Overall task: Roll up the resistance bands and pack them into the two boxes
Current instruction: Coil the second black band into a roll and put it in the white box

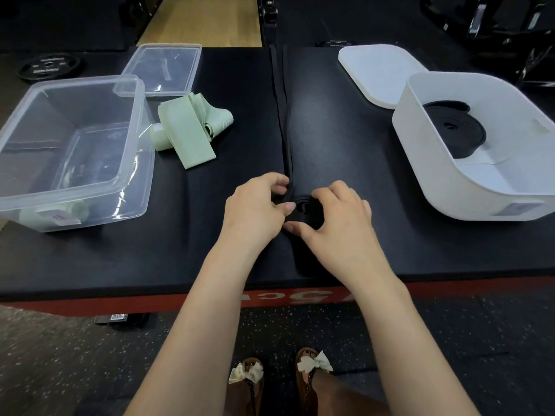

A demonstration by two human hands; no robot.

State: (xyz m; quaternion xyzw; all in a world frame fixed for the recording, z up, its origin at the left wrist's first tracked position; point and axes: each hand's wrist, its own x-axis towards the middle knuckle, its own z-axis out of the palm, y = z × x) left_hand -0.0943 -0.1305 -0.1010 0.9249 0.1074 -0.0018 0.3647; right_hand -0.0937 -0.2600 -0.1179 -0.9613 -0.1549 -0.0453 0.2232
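A long black resistance band [282, 115] lies stretched away from me down the middle of the black table. Its near end is coiled into a small roll [304, 207]. My left hand [255, 205] pinches the band beside the roll, and my right hand [336, 217] curls round the roll from the right. A loose pale green band [187, 127] lies folded beside the clear plastic box [132, 145] on the left, which holds a rolled green band [76, 210] at its near corner. The white box [444, 175] on the right holds a rolled black band [456, 130].
A clear lid [165, 67] lies behind the clear box and a white lid [375, 70] behind the white box. The table's near edge [150, 288] runs below my forearms. A weight plate [49, 66] lies on the floor at far left.
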